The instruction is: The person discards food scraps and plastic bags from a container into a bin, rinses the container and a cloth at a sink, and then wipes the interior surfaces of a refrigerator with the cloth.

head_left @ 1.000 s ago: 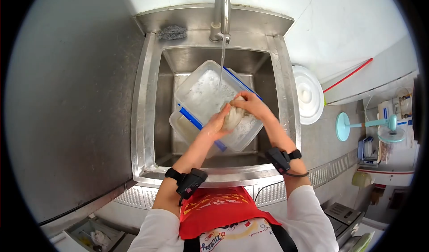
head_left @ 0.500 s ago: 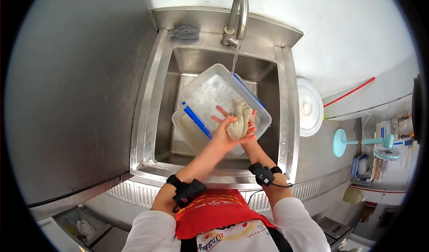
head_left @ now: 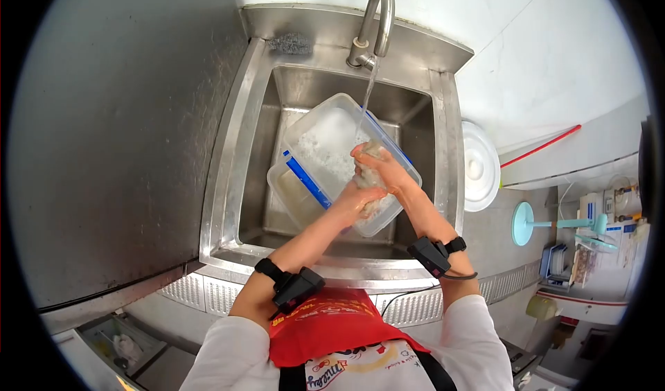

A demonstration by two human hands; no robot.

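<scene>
Head cam looks straight down into a stainless steel sink (head_left: pixel 232 176) set in a steel counter (head_left: pixel 125 148), with a white tiled wall behind it. Water runs from the curved faucet (head_left: pixel 377 17) in a thin stream (head_left: pixel 367 93), and it lands right about where the hands are.

Both hands are wrapped around a wet, greyish cloth (head_left: pixel 370 178). The right hand (head_left: pixel 382 168) is clamped over the top of it with the fingers curled tight. The left hand (head_left: pixel 355 202) cups it from below, closed around the lower end. The cloth sits bunched between them over the near right corner of a clear tub (head_left: pixel 322 145) with blue trim, which lies tilted in the basin on top of a second clear tub (head_left: pixel 289 198).

As for writing, the red apron (head_left: pixel 325 325) has yellow lettering and the white top under it has some colourful print, but I can't read either.

Other stuff:
- a steel wool scrubber (head_left: pixel 289 42) is on the back ledge of the sink
- a round white lid (head_left: pixel 479 162) sits just right of the sink
- a teal fan (head_left: pixel 554 221) stands on the floor further right
- a thin red stick (head_left: pixel 542 145) leans along the wall
- each wrist has a black strapped gadget, left (head_left: pixel 294 287) and right (head_left: pixel 433 254)

The forearms cover the front part of the basin.
</scene>
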